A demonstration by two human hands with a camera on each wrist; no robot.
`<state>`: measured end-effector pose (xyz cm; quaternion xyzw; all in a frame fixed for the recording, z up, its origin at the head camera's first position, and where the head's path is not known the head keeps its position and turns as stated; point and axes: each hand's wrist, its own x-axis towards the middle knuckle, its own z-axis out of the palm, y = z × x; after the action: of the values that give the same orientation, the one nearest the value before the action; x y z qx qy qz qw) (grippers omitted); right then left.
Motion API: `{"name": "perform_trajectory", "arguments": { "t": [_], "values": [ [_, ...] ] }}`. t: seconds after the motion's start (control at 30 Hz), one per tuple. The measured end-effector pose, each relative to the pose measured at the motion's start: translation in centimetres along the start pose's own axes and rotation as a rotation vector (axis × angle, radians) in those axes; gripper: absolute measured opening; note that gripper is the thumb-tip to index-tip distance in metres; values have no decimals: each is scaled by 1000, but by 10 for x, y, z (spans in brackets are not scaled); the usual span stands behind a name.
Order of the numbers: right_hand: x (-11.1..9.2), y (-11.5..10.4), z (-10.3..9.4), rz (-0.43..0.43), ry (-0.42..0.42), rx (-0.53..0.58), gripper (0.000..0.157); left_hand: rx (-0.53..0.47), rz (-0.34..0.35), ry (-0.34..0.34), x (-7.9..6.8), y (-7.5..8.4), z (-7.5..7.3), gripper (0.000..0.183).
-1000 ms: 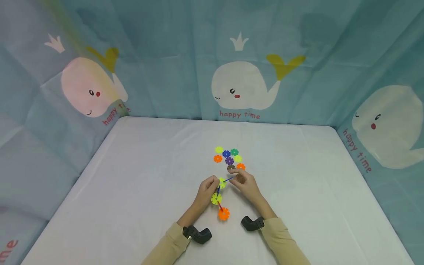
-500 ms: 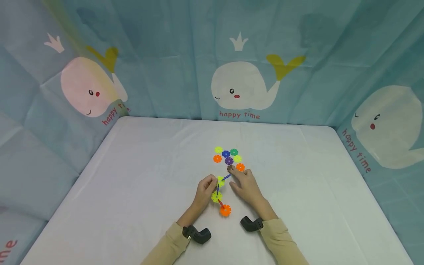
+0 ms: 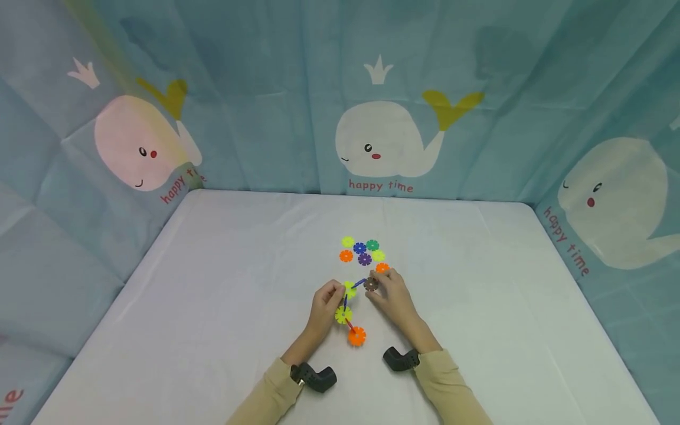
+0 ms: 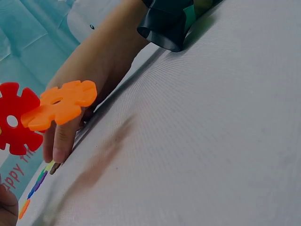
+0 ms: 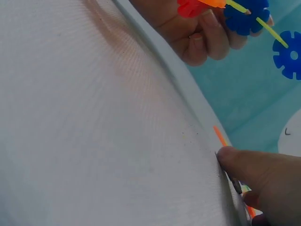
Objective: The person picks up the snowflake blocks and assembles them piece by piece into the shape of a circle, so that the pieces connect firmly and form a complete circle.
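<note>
My left hand [image 3: 325,304] pinches a yellow interlocking disc [image 3: 350,289] in a chain of slotted snowflake discs. From it, a blue disc [image 3: 359,283] sticks out edge-on toward the right. The chain continues down through another blue disc [image 3: 345,303], a yellow disc [image 3: 343,315] and a red disc [image 4: 19,132] to an orange disc [image 3: 357,336] at its lower end. To the right, my right hand [image 3: 395,301] has thumb and forefinger at opposite edges of a brown disc [image 3: 371,284]. That disc lies close to the white tabletop in the right wrist view.
Loose discs lie beyond the hands: a purple disc [image 3: 364,259], a blue disc [image 3: 360,248], a green disc [image 3: 372,245] and several yellow and orange ones. A white cloth covers the table [image 3: 239,265]. Whale-printed blue curtains [image 3: 265,118] enclose it.
The brown disc has come away from the loose group, toward the person, with my right fingers on it. My left hand keeps its hold on the chain, which has swung slightly.
</note>
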<state>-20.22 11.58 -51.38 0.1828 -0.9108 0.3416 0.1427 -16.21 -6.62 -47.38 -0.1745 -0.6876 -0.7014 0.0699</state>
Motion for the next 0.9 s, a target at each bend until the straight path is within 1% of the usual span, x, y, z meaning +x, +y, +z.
{"name": "perform_trajectory", "arguments": {
  "t": [0.07,0.17,0.3,0.4,0.53,0.57,0.63,0.7,0.83,0.9],
  "values": [
    [0,0,0,35,-23,21,37,-4,-7,4,0,0,0,17],
    [1,-2,-1,90,-29,69,29,-12,-5,6,0,-1,0,17],
    [1,-3,-4,164,16,201,21,-18,15,-3,1,-2,0,17],
    [1,0,-5,250,74,378,17,-23,17,-4,1,-2,0,17],
    [2,3,-9,410,142,660,15,-13,2,2,0,-1,0,17],
    [2,4,-11,437,146,724,15,-11,-2,2,0,-1,0,17],
    [2,4,-13,466,125,831,15,-8,-8,4,-1,0,0,17],
    [2,4,-14,454,77,923,17,-5,-12,7,-1,0,1,17],
    [2,1,-17,339,-32,1083,22,2,-14,13,0,1,1,17],
    [2,0,-18,278,-69,1165,20,7,-20,12,0,0,1,18]
  ]
}}
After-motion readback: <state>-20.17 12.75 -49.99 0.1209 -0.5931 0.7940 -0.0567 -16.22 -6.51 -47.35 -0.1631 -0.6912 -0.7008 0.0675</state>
